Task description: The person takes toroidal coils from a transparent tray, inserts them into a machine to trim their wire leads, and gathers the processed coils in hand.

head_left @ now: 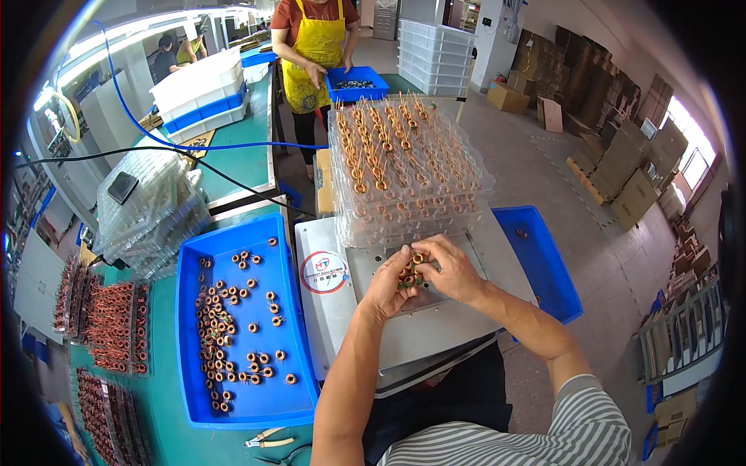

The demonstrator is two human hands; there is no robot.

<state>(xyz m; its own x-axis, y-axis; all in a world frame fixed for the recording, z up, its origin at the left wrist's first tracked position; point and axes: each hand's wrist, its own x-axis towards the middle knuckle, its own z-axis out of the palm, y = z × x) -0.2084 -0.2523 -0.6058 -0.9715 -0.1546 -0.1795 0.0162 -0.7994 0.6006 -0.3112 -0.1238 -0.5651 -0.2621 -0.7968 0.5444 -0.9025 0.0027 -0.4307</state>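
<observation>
Above the metal plate of a machine [350,342], my hands meet near the middle of the view. My left hand [381,286] is cupped around several copper-wound toroidal coils [409,277]. The fingers of my right hand [452,269] close on one coil [418,259] at the top of that handful. Just beyond my hands stands a tall stack of clear plastic trays [458,167], its top tray partly filled with rows of coils with wire leads pointing up. On my left, a blue bin [268,408] holds many loose coils, mostly along its left side.
A second blue bin [556,287] sits right of the machine. Pliers [270,442] lie near the front bench edge. Trays of reddish coils [116,326] stand at far left. A blue air hose [233,146] and black cable [249,186] cross behind. A co-worker [315,46] holds another blue bin.
</observation>
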